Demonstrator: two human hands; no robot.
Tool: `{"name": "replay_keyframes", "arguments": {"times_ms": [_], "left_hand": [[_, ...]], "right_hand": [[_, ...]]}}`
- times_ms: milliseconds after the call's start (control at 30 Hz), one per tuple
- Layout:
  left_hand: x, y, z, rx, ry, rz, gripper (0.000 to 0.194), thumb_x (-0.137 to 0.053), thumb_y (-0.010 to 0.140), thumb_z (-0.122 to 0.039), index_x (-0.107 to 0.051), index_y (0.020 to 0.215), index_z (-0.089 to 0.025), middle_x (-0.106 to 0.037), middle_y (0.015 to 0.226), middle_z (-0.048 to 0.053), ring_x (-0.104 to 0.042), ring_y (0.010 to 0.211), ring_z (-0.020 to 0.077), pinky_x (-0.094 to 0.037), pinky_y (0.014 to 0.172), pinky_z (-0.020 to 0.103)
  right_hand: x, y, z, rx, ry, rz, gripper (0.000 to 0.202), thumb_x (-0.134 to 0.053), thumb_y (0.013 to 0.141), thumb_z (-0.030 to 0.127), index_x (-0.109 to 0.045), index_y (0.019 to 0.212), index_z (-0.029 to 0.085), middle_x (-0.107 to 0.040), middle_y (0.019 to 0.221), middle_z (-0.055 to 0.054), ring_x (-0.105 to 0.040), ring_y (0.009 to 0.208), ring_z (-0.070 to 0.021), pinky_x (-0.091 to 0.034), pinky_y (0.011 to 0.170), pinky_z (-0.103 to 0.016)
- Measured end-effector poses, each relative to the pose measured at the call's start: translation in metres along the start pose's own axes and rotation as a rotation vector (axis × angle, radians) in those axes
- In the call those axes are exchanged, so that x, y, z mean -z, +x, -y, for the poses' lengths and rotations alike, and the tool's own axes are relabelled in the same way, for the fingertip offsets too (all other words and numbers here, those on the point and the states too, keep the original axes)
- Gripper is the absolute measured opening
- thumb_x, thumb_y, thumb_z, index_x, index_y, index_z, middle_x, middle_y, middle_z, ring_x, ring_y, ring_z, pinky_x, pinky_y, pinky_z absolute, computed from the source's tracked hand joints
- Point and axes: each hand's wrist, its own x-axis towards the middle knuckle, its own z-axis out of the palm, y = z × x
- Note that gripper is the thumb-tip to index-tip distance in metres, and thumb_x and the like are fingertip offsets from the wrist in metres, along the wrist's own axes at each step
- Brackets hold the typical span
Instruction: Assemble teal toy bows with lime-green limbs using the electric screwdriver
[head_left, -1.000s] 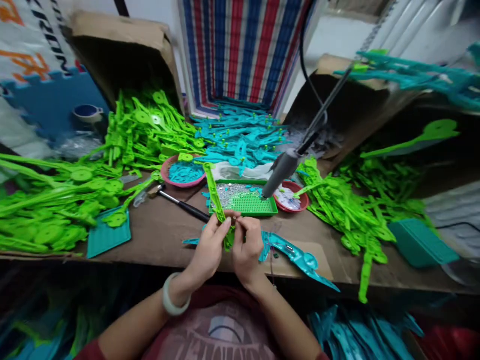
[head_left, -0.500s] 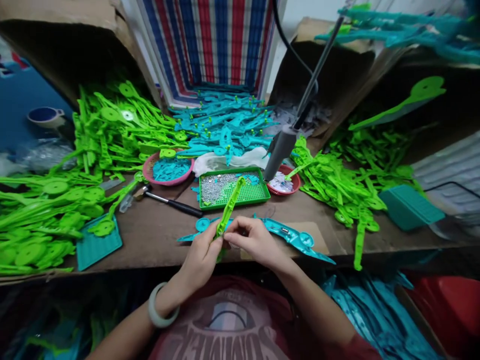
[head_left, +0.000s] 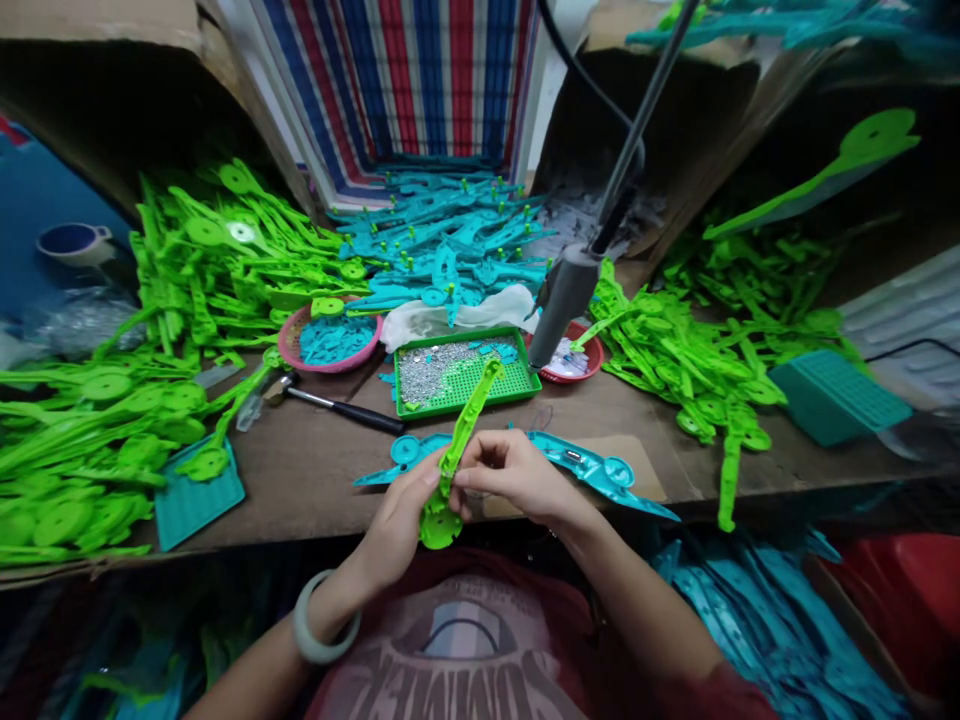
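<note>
A long bright green plastic arm (head_left: 471,412) with a round disc at its lower end stands slanted above the table's front edge. My left hand (head_left: 401,515) is closed around its lower middle, thumb on top. The fingertips of my right hand (head_left: 517,475) are pinched against the same part just above the disc; any small piece between them is hidden. Behind my hands a long teal plastic piece (head_left: 600,472) with round ends lies on the table, partly covered by them. Farther back sits a green perforated tray (head_left: 519,382) with many small silvery pieces.
A hammer (head_left: 349,408) lies left of the tray. A pink basket (head_left: 289,350) holds teal bits, a red basket (head_left: 595,358) pale ones. A grey hanging screwdriver (head_left: 564,298) comes down near the tray's right corner. Green parts (head_left: 247,265) are heaped left and right, teal parts (head_left: 457,240) behind.
The green arm has shifted slightly right and turned, so its round disc now shows below my fingers. Both hands stay together on it. The view has moved a little.
</note>
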Motion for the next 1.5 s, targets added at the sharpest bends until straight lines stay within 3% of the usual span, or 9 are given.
{"name": "replay_keyframes", "arguments": {"times_ms": [267, 500, 700, 767, 933, 1033, 1100, 1267, 1500], "left_hand": [[-0.003, -0.001, 0.006, 0.086, -0.17, 0.065, 0.041, -0.052, 0.1, -0.046, -0.068, 0.125, -0.018, -0.069, 0.079, 0.003, -0.066, 0.085, 0.0218, -0.052, 0.088, 0.034], [-0.013, -0.004, 0.007, 0.13, -0.415, 0.03, 0.032, -0.064, 0.095, -0.043, -0.069, 0.111, -0.016, -0.064, 0.076, 0.001, -0.061, 0.07, 0.014, -0.055, 0.078, 0.03], [0.0, 0.001, 0.006, 0.12, -0.53, -0.233, 0.038, -0.071, 0.089, -0.043, -0.063, 0.112, -0.014, -0.052, 0.063, -0.006, -0.054, 0.059, 0.0094, -0.054, 0.064, 0.025], [0.012, -0.004, 0.012, 0.11, -0.499, -0.312, 0.04, -0.072, 0.088, -0.045, -0.062, 0.111, -0.014, -0.052, 0.063, -0.007, -0.054, 0.059, 0.0095, -0.054, 0.064, 0.025], [0.032, -0.038, 0.02, 0.06, -0.451, -0.374, 0.035, -0.066, 0.093, -0.047, -0.061, 0.11, -0.017, -0.055, 0.065, -0.006, -0.057, 0.065, 0.0106, -0.055, 0.069, 0.026], [0.032, -0.054, 0.01, 0.041, -0.368, -0.295, 0.03, -0.06, 0.098, -0.044, -0.06, 0.115, -0.019, -0.061, 0.074, -0.004, -0.062, 0.072, 0.0122, -0.056, 0.077, 0.029], [0.031, -0.058, -0.001, 0.013, -0.278, -0.231, 0.032, -0.058, 0.099, -0.044, -0.058, 0.118, -0.019, -0.065, 0.08, -0.001, -0.065, 0.076, 0.0139, -0.055, 0.077, 0.029], [0.032, -0.06, -0.024, -0.069, -0.174, -0.22, 0.034, -0.055, 0.099, -0.041, -0.053, 0.126, -0.021, -0.064, 0.074, -0.003, -0.063, 0.071, 0.0135, -0.053, 0.073, 0.027], [0.036, -0.06, -0.026, 0.051, -0.236, -0.008, 0.056, -0.051, 0.1, -0.043, -0.039, 0.151, -0.023, -0.055, 0.067, -0.005, -0.055, 0.06, 0.0124, -0.052, 0.064, 0.027]], "right_hand": [[0.0, 0.0, -0.004, -0.012, 0.032, 0.002, 0.04, -0.082, 0.075, 0.046, -0.055, 0.07, 0.017, -0.072, 0.061, -0.002, -0.065, 0.048, -0.0139, -0.053, 0.052, -0.026], [0.001, 0.002, -0.004, -0.036, 0.0, 0.03, 0.041, -0.077, 0.078, 0.052, -0.053, 0.073, 0.018, -0.071, 0.064, -0.002, -0.067, 0.055, -0.0168, -0.054, 0.055, -0.029], [0.042, 0.011, -0.028, 0.371, -0.996, -0.453, 0.018, -0.064, 0.092, 0.033, -0.067, 0.097, 0.016, -0.069, 0.097, -0.011, -0.062, 0.095, -0.0242, -0.05, 0.088, -0.041], [0.056, 0.006, -0.047, 0.399, -1.35, -0.48, 0.02, -0.059, 0.096, 0.03, -0.068, 0.104, 0.014, -0.069, 0.104, -0.016, -0.058, 0.101, -0.0291, -0.048, 0.089, -0.046], [0.06, -0.026, -0.065, 0.521, -1.571, -0.327, 0.023, -0.052, 0.099, 0.022, -0.065, 0.117, 0.014, -0.068, 0.111, -0.016, -0.057, 0.101, -0.0291, -0.049, 0.087, -0.046], [0.034, -0.032, -0.038, 0.646, -1.354, -0.243, 0.033, -0.056, 0.097, 0.021, -0.057, 0.13, 0.016, -0.064, 0.124, -0.017, -0.057, 0.116, -0.0285, -0.047, 0.098, -0.049], [0.01, -0.023, -0.011, 0.595, -1.179, -0.075, 0.043, -0.062, 0.096, 0.027, -0.052, 0.137, 0.019, -0.064, 0.128, -0.015, -0.059, 0.118, -0.0259, -0.048, 0.1, -0.045], [-0.027, 0.006, 0.045, 0.432, -0.92, 0.3, 0.015, -0.057, 0.1, 0.028, -0.069, 0.1, 0.018, -0.071, 0.089, -0.002, -0.065, 0.079, -0.0125, -0.05, 0.073, -0.025], [-0.034, 0.011, 0.074, 0.739, -1.358, 0.367, 0.02, -0.047, 0.102, 0.019, -0.067, 0.101, 0.017, -0.061, 0.093, -0.005, -0.054, 0.081, -0.0139, -0.046, 0.07, -0.026]]}}
